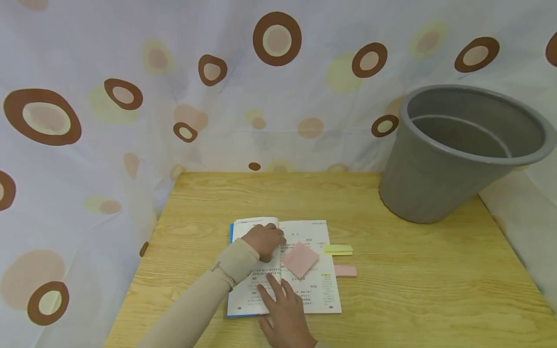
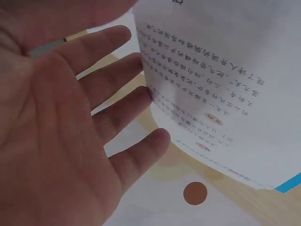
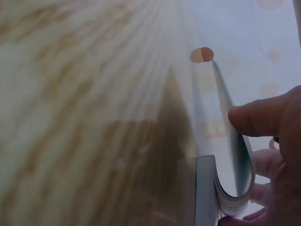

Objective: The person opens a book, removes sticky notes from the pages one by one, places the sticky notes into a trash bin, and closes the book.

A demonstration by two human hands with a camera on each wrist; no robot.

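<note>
An open book with a blue cover lies on the table. My left hand is over the upper left page near the spine; in the left wrist view its fingers are fairly straight, tips right at a curving printed page. My right hand rests at the book's lower edge, fingers spread over the pages by the spine. In the right wrist view its thumb touches a curved page. A pink square sticky note lies on the right page.
A yellow sticky tab and a pink sticky tab stick out past the book's right side. A tall grey bin stands at the table's back right. Patterned cloth hangs behind the wooden table.
</note>
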